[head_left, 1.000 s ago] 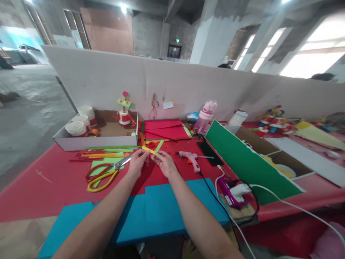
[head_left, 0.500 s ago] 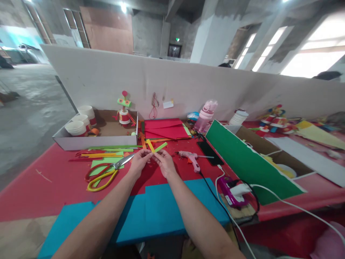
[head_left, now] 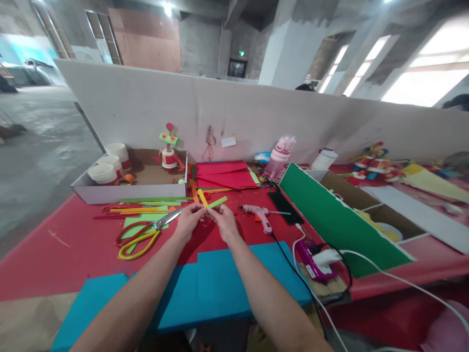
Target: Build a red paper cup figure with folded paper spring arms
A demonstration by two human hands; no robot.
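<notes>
Over the red-covered table, my left hand (head_left: 191, 218) and my right hand (head_left: 223, 220) meet, fingertips pinched together. Between them are a yellow paper strip (head_left: 202, 198) and a light green paper strip (head_left: 219, 202), crossing at an angle where the fingers grip. My fingers partly hide the crossing. Close to my left hand lie large scissors (head_left: 158, 226) with one red and one yellow handle, blades pointing at the hand. A pink glue gun (head_left: 259, 215) lies to the right of my right hand. Orange strips (head_left: 194, 190) lie just behind the hands.
A shallow box (head_left: 132, 193) with paper cups and a paper-cup robot figure (head_left: 169, 159) stands back left. Red paper sheets (head_left: 227, 176) lie at the back. On the right are a phone (head_left: 284, 208), a purple power strip (head_left: 315, 264) with cables, and a green-sided box (head_left: 340, 225).
Both hands stay almost in place, still pinching the strips. The yellow strip's end has shifted very slightly left; a small round red-orange piece now shows behind it.
</notes>
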